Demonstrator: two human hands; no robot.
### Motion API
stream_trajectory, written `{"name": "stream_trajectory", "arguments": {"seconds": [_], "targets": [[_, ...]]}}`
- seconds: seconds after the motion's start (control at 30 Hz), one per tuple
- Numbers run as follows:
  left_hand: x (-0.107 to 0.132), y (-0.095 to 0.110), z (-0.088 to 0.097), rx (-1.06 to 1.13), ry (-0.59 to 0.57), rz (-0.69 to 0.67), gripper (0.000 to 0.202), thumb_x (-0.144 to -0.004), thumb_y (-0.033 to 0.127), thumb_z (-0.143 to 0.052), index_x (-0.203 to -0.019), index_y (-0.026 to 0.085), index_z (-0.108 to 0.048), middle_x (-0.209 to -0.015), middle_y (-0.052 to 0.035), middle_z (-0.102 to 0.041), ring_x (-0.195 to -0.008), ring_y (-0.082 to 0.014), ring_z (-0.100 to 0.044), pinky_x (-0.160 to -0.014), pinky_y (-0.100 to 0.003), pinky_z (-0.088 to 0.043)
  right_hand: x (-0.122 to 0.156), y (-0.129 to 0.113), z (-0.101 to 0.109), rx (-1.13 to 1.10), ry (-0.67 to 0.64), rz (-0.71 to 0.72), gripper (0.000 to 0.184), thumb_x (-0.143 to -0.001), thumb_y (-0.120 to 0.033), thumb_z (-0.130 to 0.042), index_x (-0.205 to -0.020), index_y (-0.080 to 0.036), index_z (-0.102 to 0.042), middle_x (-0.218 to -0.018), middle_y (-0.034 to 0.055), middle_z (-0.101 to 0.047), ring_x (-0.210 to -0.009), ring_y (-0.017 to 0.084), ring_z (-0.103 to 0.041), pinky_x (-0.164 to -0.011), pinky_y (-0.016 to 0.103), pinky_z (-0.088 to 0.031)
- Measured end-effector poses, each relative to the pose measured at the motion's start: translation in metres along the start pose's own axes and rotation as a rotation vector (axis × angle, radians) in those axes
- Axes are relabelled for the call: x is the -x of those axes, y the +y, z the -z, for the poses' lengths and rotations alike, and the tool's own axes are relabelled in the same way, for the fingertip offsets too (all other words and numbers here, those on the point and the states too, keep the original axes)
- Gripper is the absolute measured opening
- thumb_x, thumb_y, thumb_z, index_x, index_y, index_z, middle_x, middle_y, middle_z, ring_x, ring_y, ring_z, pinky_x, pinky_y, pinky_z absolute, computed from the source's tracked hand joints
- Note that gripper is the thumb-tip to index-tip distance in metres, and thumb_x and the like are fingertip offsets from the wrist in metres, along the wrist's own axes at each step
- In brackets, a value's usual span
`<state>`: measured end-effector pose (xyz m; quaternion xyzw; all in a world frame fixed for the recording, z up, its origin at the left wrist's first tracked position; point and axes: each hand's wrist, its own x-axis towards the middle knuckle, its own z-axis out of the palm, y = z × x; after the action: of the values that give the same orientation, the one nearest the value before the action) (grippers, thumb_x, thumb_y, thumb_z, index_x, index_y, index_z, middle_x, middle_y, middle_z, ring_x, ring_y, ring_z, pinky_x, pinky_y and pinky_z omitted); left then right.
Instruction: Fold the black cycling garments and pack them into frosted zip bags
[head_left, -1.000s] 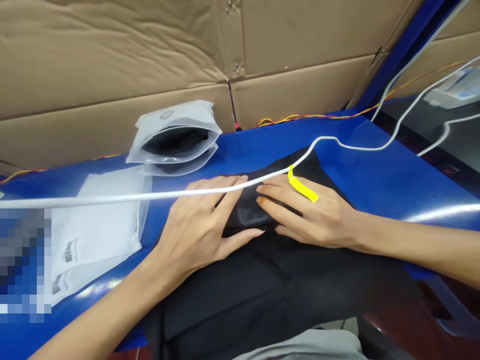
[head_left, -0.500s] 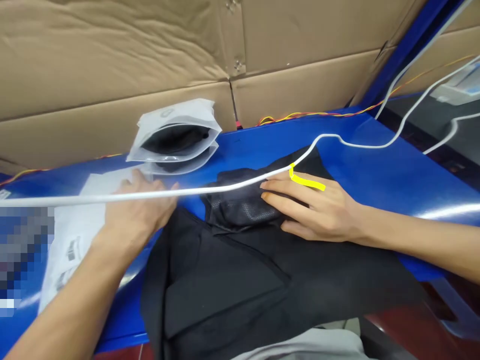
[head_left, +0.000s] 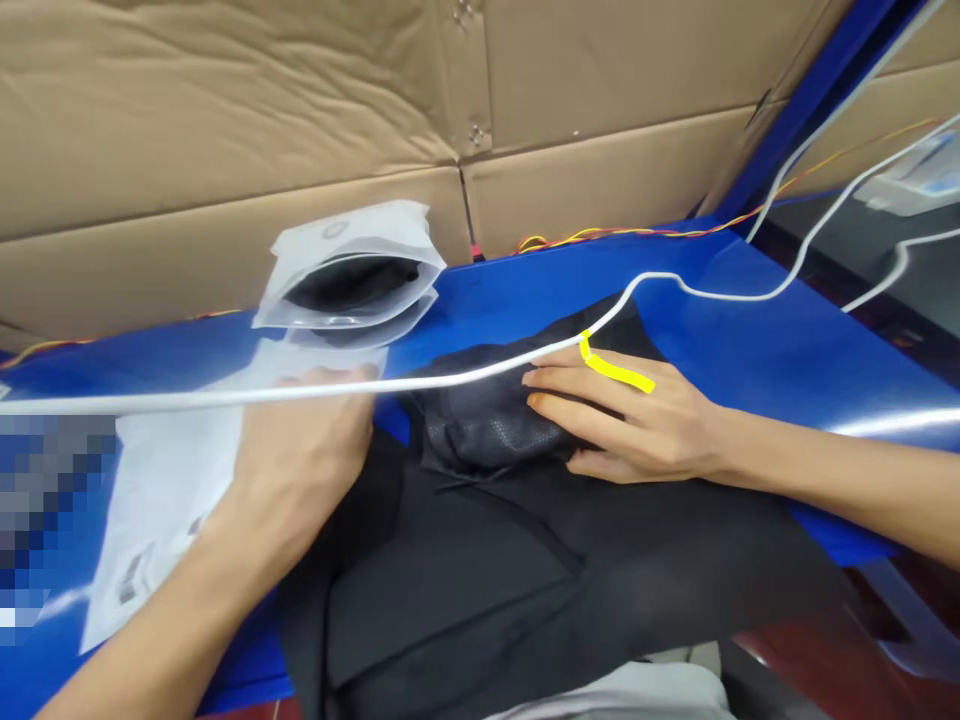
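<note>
head view: your right hand (head_left: 637,430) lies flat, fingers (head_left: 577,415) narrow on a black cloth garment (head_left: 480,590); your left hand (head_left: 300,470) curls on a white plastic bag (head_left: 169,500), grip unclear.

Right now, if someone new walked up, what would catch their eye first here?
The bright blue table stands out, with a black garment spread at its front edge under the right hand. A white cable crosses over the left hand, and a frosted plastic pouch holding something black sits toward the back.
</note>
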<state>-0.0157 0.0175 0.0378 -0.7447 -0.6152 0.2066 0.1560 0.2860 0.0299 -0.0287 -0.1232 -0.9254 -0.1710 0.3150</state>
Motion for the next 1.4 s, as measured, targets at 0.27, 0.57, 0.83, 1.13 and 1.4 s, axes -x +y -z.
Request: {"name": "stream_trajectory", "arguments": {"seconds": [0.27,0.57,0.83,1.13,1.4], "targets": [[0.021,0.018,0.003,0.049,0.334,0.050,0.039,-0.110,0.029,-0.038,-0.112,0.024,-0.077,-0.069,-0.0062,-0.070,-0.054,-0.0253,-0.059,-0.051,-0.031,-0.022,-0.002,0.003,0.000,-0.186,0.083,0.148,0.028,-0.107,-0.022,-0.053,-0.118,-0.003,-0.070,-0.118,0.0206,-0.078,-0.131,0.036,-0.069,-0.109,0.047,-0.062],[0.015,0.024,-0.011,0.519,0.809,-0.525,0.027,-0.105,0.013,-0.058,-0.120,0.023,-0.078,-0.120,0.0018,-0.083,-0.105,-0.0177,-0.081,-0.095,-0.025,-0.062,-0.015,-0.001,0.006,-0.109,0.181,0.287,0.014,-0.097,-0.008,-0.069,-0.104,-0.013,-0.079,-0.111,0.0071,-0.084,-0.113,0.020,-0.078,-0.111,0.029,-0.062],[-0.005,0.015,-0.018,0.741,0.300,-0.787,0.070,-0.101,0.001,-0.034,-0.162,0.031,-0.046,-0.165,0.0025,-0.053,-0.148,-0.0151,-0.056,-0.124,-0.029,-0.045,-0.012,-0.001,0.006,-0.107,0.197,0.309,0.010,-0.094,-0.009,-0.076,-0.100,-0.015,-0.080,-0.105,0.0053,-0.085,-0.111,0.019,-0.079,-0.108,0.026,-0.063],[-0.006,0.023,-0.026,0.526,0.336,-0.415,0.041,-0.108,0.024,-0.035,-0.140,0.025,-0.061,-0.128,-0.0103,-0.076,-0.107,-0.0255,-0.077,-0.082,-0.031,-0.059,-0.010,-0.007,0.009,-0.089,0.180,0.260,0.009,-0.095,-0.010,-0.072,-0.095,-0.016,-0.078,-0.102,0.0081,-0.084,-0.105,0.019,-0.080,-0.104,0.026,-0.065],[-0.006,0.024,-0.022,0.659,0.315,-0.334,0.029,-0.107,0.035,-0.041,-0.111,0.021,-0.066,-0.093,-0.0068,-0.078,-0.068,-0.0213,-0.072,-0.057,-0.026,-0.045,-0.011,-0.027,-0.002,-0.287,0.209,-0.056,0.020,-0.084,-0.010,-0.063,-0.094,-0.019,-0.077,-0.115,0.0042,-0.083,-0.113,0.015,-0.077,-0.108,0.021,-0.060]]}}
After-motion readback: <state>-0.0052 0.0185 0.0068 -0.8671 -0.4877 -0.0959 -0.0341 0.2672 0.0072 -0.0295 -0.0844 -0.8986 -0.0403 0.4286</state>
